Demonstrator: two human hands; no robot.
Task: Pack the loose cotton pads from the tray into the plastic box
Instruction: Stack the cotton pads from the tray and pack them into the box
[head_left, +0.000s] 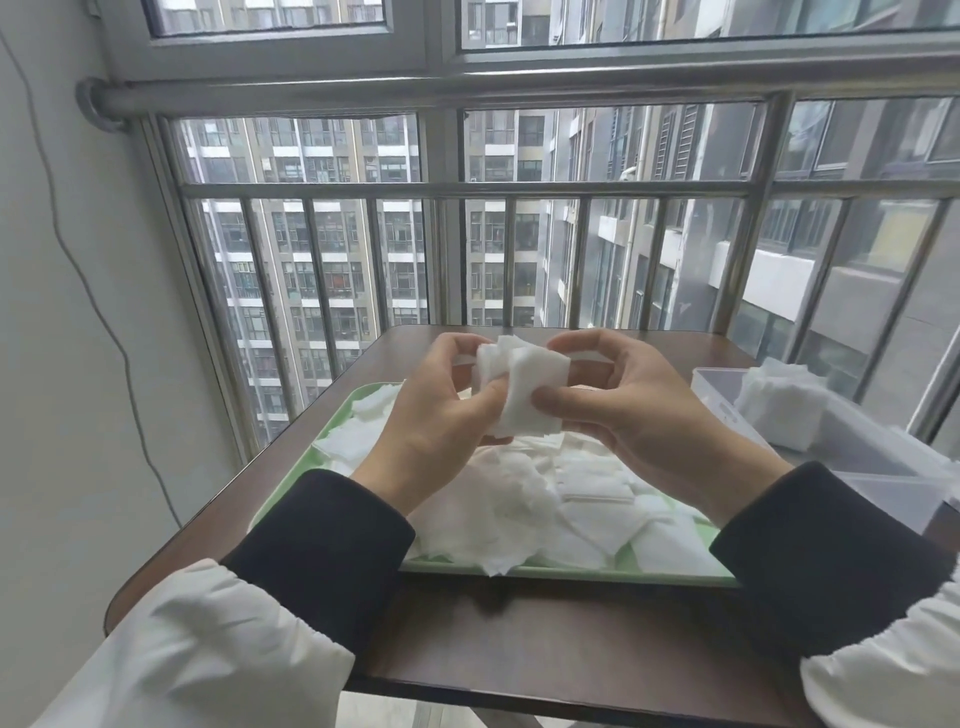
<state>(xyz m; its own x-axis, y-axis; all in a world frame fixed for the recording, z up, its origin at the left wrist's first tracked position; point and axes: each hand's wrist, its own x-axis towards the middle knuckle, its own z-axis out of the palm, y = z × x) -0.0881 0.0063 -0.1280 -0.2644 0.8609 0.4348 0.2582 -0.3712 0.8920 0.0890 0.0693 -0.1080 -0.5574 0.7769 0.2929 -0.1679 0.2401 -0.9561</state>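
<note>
Both hands are raised above the green tray (566, 573) and grip one small stack of white square cotton pads (522, 389). My left hand (431, 415) pinches the stack's left side. My right hand (623, 405) holds its right side, thumb on the front pad. Several loose cotton pads (524, 499) lie heaped in the tray below. The clear plastic box (857, 447) stands at the right edge of the table with a pile of packed pads (779, 405) in its far end.
The tray sits on a dark brown table (519, 639) pushed against a metal window railing (467, 189). A white wall with a hanging cable (104, 312) is to the left. My sleeves cover the tray's near corners.
</note>
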